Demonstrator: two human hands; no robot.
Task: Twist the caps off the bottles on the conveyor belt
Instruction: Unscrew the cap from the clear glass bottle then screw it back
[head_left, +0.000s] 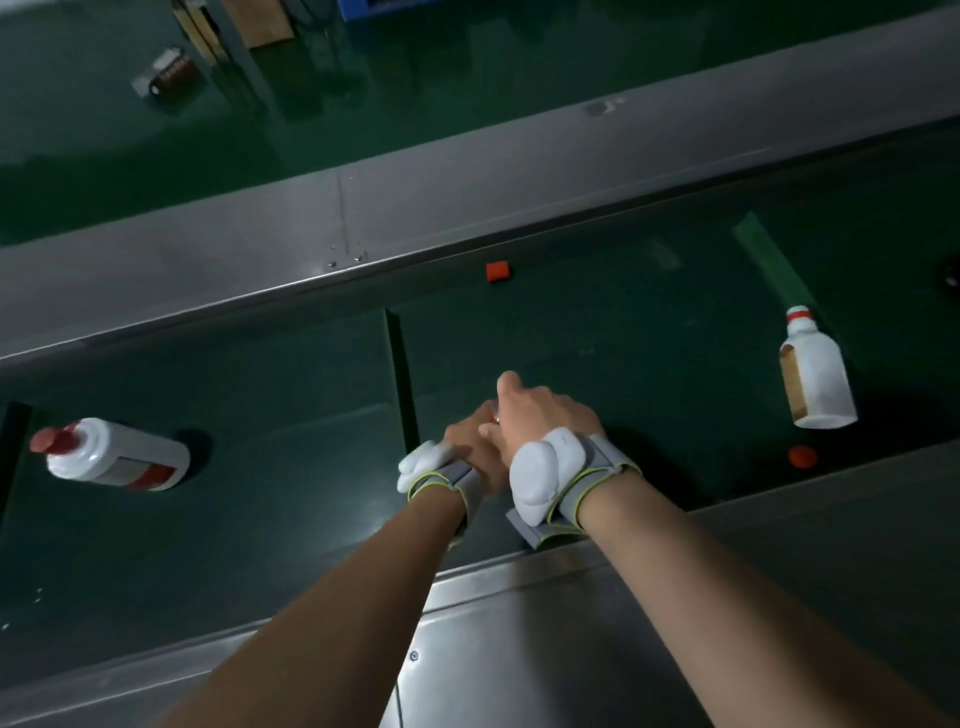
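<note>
My left hand (467, 449) and my right hand (543, 415) are pressed together over the middle of the green conveyor belt (291, 395). Both are closed around a bottle that they almost wholly hide. Only a sliver of its red cap (491, 415) shows between the fingers, under my right hand. A white bottle (117, 457) with its red cap (52, 439) on lies on its side at the left. At the right lies another white bottle (815, 382), its neck bare. Two loose red caps rest on the belt, one at the far edge (498, 271) and one near the right bottle (802, 456).
Grey metal rails run along the belt's far side (363, 218) and near side (571, 623). Both wrists carry white sensor pods on grey straps. Beyond the far rail, on the dark green floor, lies a brown bottle (169, 75).
</note>
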